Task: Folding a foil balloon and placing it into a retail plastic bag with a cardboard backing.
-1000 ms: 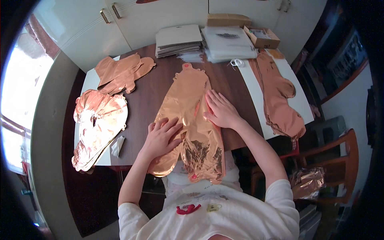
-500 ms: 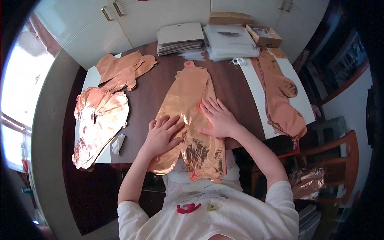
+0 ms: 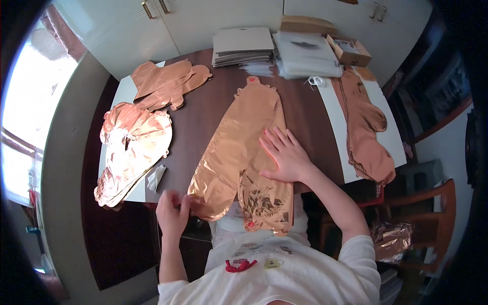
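A flat, uninflated rose-gold foil balloon (image 3: pixel 223 157) lies lengthwise on the table, its lower end hanging over the near edge. Small tabs line its far end, which bears a red spot; a second red spot shows near the bottom. My right hand (image 3: pixel 287 158) rests open on its right side, fingers spread and pointing away from me. Beside the balloon's lower left edge is my left hand (image 3: pixel 173 211), with bent fingers partly smeared by motion. Whether it grips that edge cannot be made out.
Further foil balloons lie at left, one shiny (image 3: pixel 140 137) and one folded (image 3: pixel 170 84), with another (image 3: pixel 363 129) at right. Grey boards (image 3: pixel 243 40), clear plastic bags (image 3: pixel 307 53), a small box (image 3: pixel 351 50) and white string (image 3: pixel 316 81) line the back. A wooden chair (image 3: pixel 447 213) stands right.
My left hand has left the balloon's middle and come down to its lower left edge. My right hand stays spread on the balloon. The whole view has shifted slightly.
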